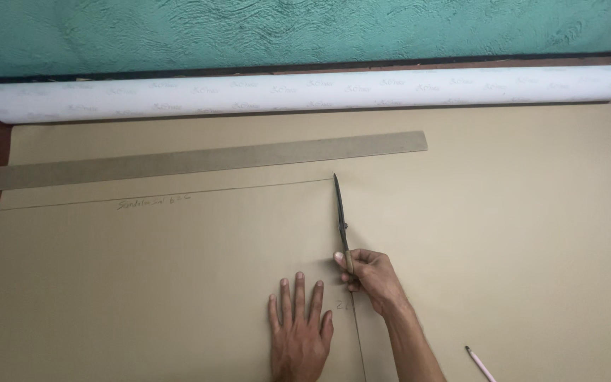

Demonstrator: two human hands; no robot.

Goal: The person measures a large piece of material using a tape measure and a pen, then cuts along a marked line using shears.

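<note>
Both hands sit low in my view, over the large sheet of tan brown paper (503,233) that covers most of the floor. My right hand (370,276) is closed around the handles of a pair of long dark scissors (341,216); the blades lie shut and point away from me, their tip reaching the far end of a ruled pencil line (178,192) that runs across the sheet. The scissors lie along a second line or cut that runs toward me past the wrist; which of the two, I cannot tell. My left hand (300,327) rests flat on the paper just left of that line, fingers spread, holding nothing, palm pressing the sheet down. Beyond the scissors lies a long flat strip of grey-brown cardboard (206,160), slightly slanted. Farther back, a long roll of white printed paper (312,92) lies along the textured green wall (305,28). Pink-and-white pencil (480,363) lies on the sheet, lower right, well apart from both hands.
</note>
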